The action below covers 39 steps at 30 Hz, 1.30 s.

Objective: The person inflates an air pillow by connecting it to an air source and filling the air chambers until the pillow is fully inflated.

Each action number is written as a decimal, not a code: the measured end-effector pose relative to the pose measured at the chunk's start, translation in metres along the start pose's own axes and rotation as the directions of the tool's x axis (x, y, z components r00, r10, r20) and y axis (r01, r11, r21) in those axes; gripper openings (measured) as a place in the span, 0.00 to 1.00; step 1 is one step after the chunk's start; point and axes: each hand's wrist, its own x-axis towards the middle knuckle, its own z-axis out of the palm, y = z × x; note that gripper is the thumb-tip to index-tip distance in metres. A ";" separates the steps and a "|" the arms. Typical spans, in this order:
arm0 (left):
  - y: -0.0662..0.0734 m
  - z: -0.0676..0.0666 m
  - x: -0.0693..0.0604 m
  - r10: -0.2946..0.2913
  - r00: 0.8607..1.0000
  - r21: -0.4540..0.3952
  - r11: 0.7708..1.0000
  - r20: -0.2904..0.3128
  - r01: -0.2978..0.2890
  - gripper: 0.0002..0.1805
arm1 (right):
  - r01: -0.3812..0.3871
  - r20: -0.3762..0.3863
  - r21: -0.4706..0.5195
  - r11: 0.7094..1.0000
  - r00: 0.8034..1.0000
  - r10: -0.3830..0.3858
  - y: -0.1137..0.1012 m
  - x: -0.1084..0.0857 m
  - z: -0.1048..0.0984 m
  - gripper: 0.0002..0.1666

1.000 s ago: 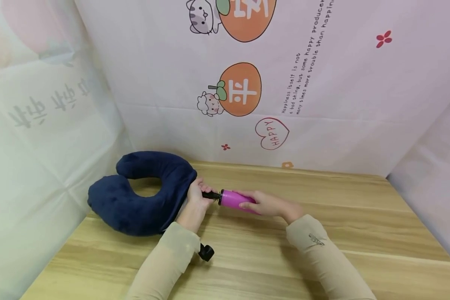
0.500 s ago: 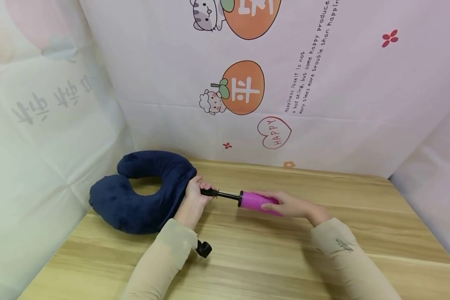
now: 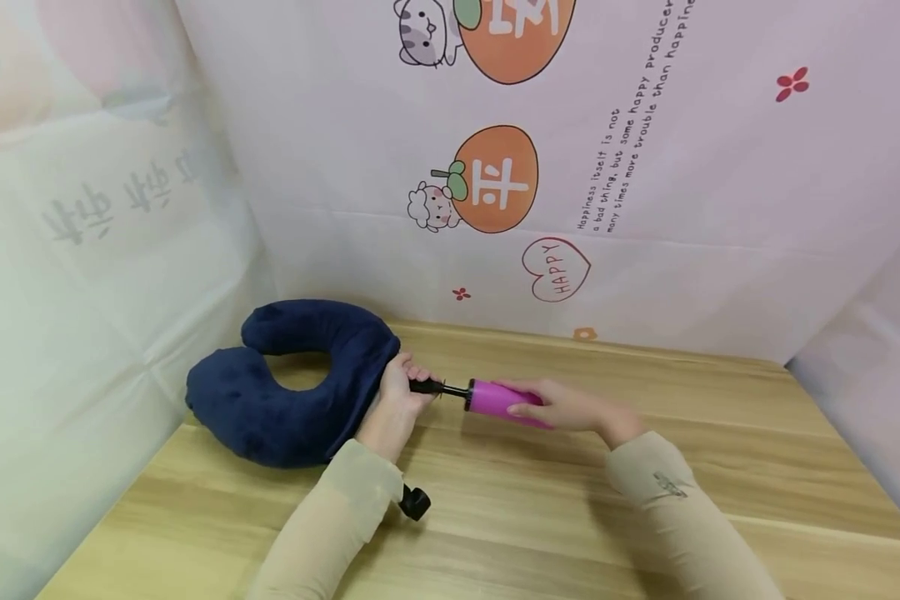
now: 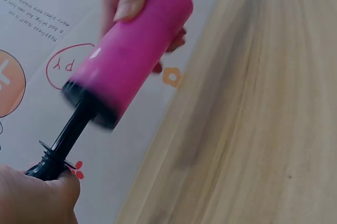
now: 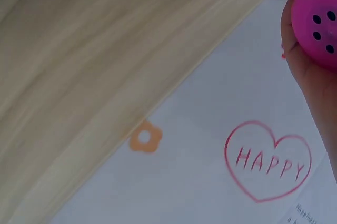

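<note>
I log: left hand (image 3: 402, 390), right hand (image 3: 567, 406) gripping magenta plastic cylinder pump (image 3: 489, 397) beside plump navy plush U-shaped pillow (image 3: 292, 429); seemingly mid-pumping.

Beige sleeves (image 3: 686, 523) (right one dark-marked)

left hand (image 3: 405, 392): curled, gripping | right hand (image 3: 558, 406): curled, gripping | forearms (image 3: 326, 525): extended forward, apart (both wrists (image 3: 381, 435) bare)

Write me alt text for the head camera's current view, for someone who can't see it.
A person's right hand grips a pink pump while the left hand holds its black end, a black rod showing between. At left, a navy neck pillow lies on a wooden table, before a printed cloth.
</note>
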 end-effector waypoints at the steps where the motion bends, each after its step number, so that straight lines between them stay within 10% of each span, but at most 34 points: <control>1: -0.001 -0.001 0.000 0.005 1.000 0.010 1.000 0.000 -0.005 0.09 | 0.009 0.006 0.008 1.000 1.000 -0.009 -0.002 0.006 0.004 0.33; 7: 0.003 -0.004 0.000 0.012 1.000 0.041 0.999 -0.005 -0.012 0.16 | 0.001 -0.003 0.058 0.998 1.000 -0.001 -0.001 0.014 0.012 0.31; 24: 0.019 -0.002 -0.003 -0.007 1.000 -0.034 0.999 0.006 0.008 0.24 | -0.032 -0.021 0.058 0.998 0.999 0.033 0.010 -0.041 -0.017 0.30; 39: -0.003 0.006 -0.012 -0.003 1.000 -0.018 1.000 0.003 0.003 0.22 | 0.017 -0.036 -0.099 0.995 0.999 -0.021 -0.029 0.005 0.002 0.32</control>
